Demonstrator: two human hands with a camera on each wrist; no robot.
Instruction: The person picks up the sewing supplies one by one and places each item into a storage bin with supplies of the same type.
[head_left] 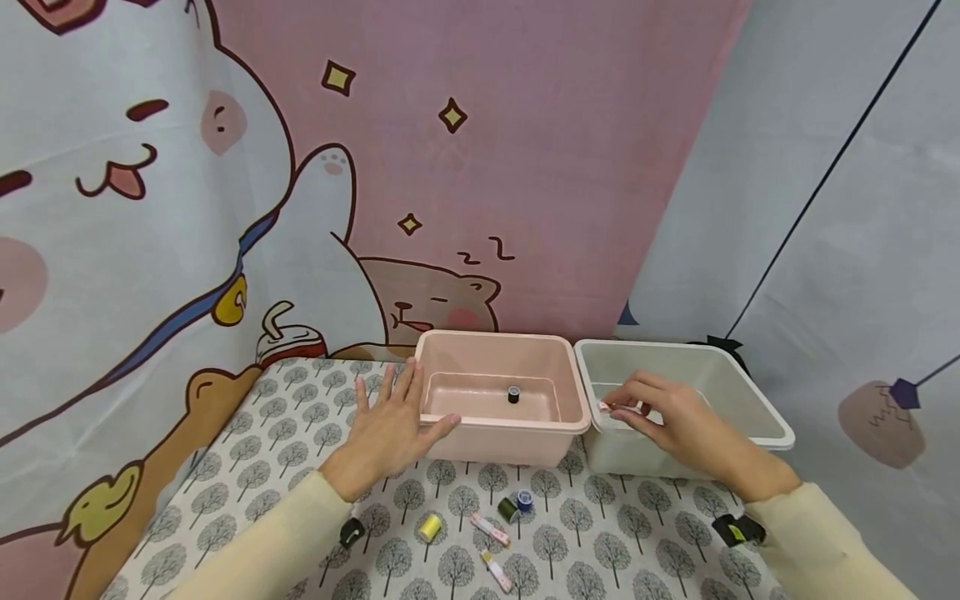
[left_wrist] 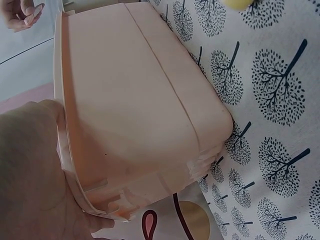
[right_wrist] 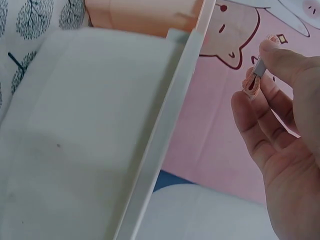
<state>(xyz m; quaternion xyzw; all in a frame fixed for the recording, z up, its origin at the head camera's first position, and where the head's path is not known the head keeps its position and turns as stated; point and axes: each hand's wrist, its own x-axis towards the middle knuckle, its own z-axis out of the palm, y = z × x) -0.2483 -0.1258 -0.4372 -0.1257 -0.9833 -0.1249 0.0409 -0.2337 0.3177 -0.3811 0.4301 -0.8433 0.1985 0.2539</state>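
My right hand (head_left: 678,425) is over the near left part of the pale grey bin (head_left: 637,454). Between thumb and fingertips it pinches a small pinkish skein of embroidery floss (right_wrist: 252,82) with a paper band round its middle. At the left end of the pink bin (head_left: 495,450), my left hand (head_left: 386,433) rests against the rim with its fingers spread and fairly straight. A dark thread spool (head_left: 513,394) stands on the pink bin's floor. The left wrist view shows the bin's outer wall (left_wrist: 125,90) beside the left palm.
In front of the bins, on the tree-print cloth (head_left: 405,558), lie a yellow spool (head_left: 430,527), a dark green spool (head_left: 507,510), a blue spool (head_left: 524,500) and two banded floss skeins (head_left: 491,529). The bins stand side by side before a cartoon-printed curtain (head_left: 540,167).
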